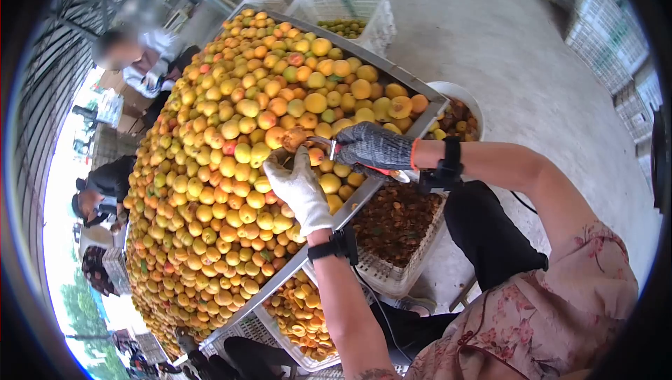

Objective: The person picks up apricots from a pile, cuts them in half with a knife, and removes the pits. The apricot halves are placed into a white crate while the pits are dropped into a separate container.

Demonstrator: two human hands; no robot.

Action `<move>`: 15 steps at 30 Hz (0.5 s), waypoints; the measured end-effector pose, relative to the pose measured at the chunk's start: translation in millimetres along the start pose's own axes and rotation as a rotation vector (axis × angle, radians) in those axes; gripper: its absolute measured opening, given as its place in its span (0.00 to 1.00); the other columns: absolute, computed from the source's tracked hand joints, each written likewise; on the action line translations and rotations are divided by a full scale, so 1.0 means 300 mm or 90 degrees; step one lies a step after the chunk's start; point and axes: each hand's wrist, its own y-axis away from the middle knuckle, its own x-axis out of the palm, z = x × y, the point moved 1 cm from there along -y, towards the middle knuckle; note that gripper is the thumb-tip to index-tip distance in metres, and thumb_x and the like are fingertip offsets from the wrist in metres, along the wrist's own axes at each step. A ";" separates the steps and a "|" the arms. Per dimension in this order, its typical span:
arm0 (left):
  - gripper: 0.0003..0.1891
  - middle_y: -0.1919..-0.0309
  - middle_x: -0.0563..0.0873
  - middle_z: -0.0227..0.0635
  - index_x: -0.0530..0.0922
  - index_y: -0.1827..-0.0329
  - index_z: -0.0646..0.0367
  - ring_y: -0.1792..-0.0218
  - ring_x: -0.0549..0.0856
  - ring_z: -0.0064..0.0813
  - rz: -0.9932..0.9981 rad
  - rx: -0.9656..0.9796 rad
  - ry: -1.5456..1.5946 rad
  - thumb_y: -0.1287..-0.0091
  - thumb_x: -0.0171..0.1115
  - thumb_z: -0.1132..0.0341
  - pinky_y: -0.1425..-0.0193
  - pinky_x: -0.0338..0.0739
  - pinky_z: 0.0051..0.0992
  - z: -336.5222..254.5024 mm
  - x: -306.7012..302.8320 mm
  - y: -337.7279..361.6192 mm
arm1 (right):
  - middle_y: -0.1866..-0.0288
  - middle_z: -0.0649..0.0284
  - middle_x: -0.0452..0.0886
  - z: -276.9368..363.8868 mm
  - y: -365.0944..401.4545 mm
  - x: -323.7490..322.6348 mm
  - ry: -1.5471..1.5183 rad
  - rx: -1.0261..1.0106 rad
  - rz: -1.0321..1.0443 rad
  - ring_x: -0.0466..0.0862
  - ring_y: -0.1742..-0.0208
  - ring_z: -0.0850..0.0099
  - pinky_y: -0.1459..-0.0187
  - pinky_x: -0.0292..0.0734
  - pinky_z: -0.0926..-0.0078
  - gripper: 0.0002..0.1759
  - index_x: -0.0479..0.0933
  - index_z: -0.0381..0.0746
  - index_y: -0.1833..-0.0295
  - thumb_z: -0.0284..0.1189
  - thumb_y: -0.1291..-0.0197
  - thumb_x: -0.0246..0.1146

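Note:
My left hand (297,187), in a white glove, holds a browned, cut-looking apricot (294,139) between thumb and fingers. In a dark grey knit glove, my right hand (371,149) is wrapped round a small tool with a curved metal end (320,141), which points at that apricot. Both hands are over the near edge of a large heap of yellow and orange apricots (217,163). Part of the right hand's palm side and the tool's handle are hidden by the glove.
A metal rim (360,196) edges the heap. Below are a crate of brown pits (395,226) and a crate of apricot halves (301,317). A white bucket (458,89) stands right; a white crate (381,26) stands behind. Co-workers (143,65) sit across the heap.

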 end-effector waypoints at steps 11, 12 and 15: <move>0.17 0.60 0.77 0.36 0.71 0.53 0.63 0.58 0.77 0.24 0.271 0.021 0.139 0.43 0.65 0.81 0.52 0.75 0.23 -0.001 0.468 0.636 | 0.73 0.66 0.78 0.014 0.835 -0.341 0.083 0.183 -0.256 0.77 0.77 0.80 0.78 0.73 0.79 0.11 0.76 0.36 0.55 0.31 0.40 0.60; 0.19 0.58 0.78 0.44 0.71 0.50 0.67 0.54 0.79 0.32 0.344 -0.002 0.017 0.44 0.67 0.78 0.48 0.75 0.26 -0.004 0.481 0.646 | 0.73 0.66 0.78 -0.010 0.840 -0.355 0.083 0.186 -0.258 0.77 0.77 0.80 0.78 0.73 0.79 0.11 0.76 0.36 0.55 0.31 0.40 0.60; 0.24 0.52 0.78 0.52 0.71 0.45 0.70 0.50 0.79 0.39 0.417 0.081 -0.125 0.44 0.68 0.73 0.44 0.74 0.29 0.083 0.493 0.612 | 0.71 0.62 0.79 -0.214 0.771 -0.453 0.165 0.258 -0.241 0.79 0.75 0.78 0.78 0.74 0.77 0.12 0.77 0.37 0.57 0.32 0.43 0.61</move>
